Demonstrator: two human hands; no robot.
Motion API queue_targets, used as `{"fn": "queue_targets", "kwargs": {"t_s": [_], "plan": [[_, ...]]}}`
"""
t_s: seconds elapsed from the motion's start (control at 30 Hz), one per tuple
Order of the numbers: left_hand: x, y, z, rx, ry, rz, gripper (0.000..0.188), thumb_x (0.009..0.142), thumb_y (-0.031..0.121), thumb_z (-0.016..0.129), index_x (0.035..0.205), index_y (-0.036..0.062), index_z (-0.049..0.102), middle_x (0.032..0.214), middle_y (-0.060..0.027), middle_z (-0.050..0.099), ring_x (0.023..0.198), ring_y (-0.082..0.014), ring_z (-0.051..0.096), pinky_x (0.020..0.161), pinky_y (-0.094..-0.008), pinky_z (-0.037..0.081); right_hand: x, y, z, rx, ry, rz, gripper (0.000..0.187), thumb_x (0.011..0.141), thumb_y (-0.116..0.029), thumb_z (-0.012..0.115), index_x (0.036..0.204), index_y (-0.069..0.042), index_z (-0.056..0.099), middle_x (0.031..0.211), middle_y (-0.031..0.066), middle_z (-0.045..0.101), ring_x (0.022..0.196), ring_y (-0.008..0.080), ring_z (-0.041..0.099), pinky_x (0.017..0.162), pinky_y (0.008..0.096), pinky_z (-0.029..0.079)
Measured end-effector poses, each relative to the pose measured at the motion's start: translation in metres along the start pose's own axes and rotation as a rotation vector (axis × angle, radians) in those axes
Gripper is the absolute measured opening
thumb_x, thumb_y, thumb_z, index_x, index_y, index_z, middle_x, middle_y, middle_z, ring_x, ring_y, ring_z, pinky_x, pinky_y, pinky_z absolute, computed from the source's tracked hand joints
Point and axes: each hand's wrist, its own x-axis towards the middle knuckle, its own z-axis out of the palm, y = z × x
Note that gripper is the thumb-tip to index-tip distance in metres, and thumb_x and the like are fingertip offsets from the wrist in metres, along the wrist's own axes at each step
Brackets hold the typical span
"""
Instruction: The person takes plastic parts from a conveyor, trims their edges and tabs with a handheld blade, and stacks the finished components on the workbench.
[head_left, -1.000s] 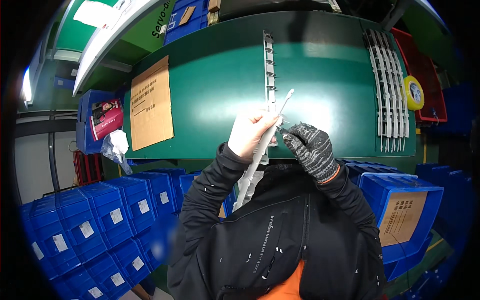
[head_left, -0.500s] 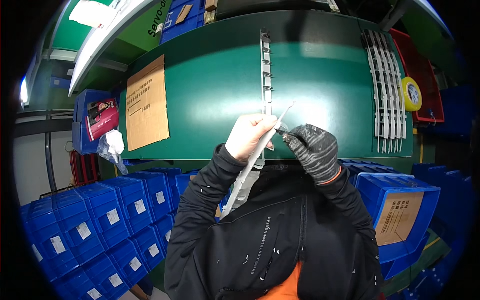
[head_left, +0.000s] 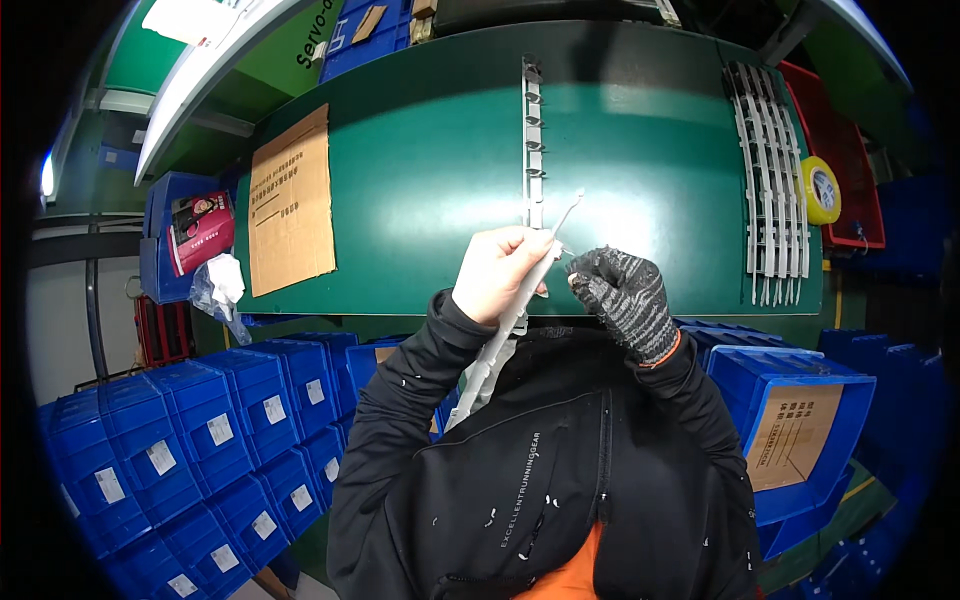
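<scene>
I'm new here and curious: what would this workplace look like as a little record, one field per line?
Left hand: bare, gripping a long pale strip
Right hand: in a grey patterned glove, fingers curled, near the strip; whether it holds anything is unclear
Worktop: green
Middle of worktop: another long strip with dark parts along it
Right end: several strips side by side, a yellow roll, a red bin beyond
Left end: flat cardboard sheet
Lower left: stacked blue crates
</scene>
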Motion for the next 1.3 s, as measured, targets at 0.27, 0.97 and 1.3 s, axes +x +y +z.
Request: {"fn": "queue_targets", "kwargs": {"t_s": [0.27,0.97,1.3], "plan": [[-0.004,-0.003,0.018,0.632,0.297,0.562,0.014,0.081,0.013,0.058,0.078,-0.0006,0.062,0.052,-0.0049,0.054,0.046,-0.0073,0.051,0.046,-0.0213,0.04,-0.001,-0.001,0.013,0.176,0.112,0.192,0.019,0.078,-0.015,0.062,0.088,0.002,0.06,0.063,0.0054,0.058,0.054,0.0094,0.05,0.05,0.0251,0.041],[-0.003,0.001,0.022,0.469,0.238,0.462,0.015,0.082,0.012,0.056,0.08,-0.0026,0.061,0.052,-0.0026,0.053,0.046,-0.0052,0.05,0.044,-0.0201,0.039,0.003,0.006,0.017,0.044,0.249,0.041,0.014,0.075,-0.012,0.063,0.081,0.0,0.061,0.055,0.0067,0.053,0.048,0.0122,0.049,0.048,0.0264,0.04],[0.002,0.002,0.012,0.098,0.101,0.17,0.023,0.084,0.021,0.056,0.082,-0.0016,0.061,0.063,-0.0009,0.056,0.05,-0.0056,0.051,0.047,-0.0198,0.043,-0.003,0.001,0.015,0.044,0.185,-0.005,0.014,0.076,-0.013,0.063,0.082,0.0,0.061,0.06,0.0048,0.056,0.052,0.0096,0.049,0.049,0.0251,0.04]]}}
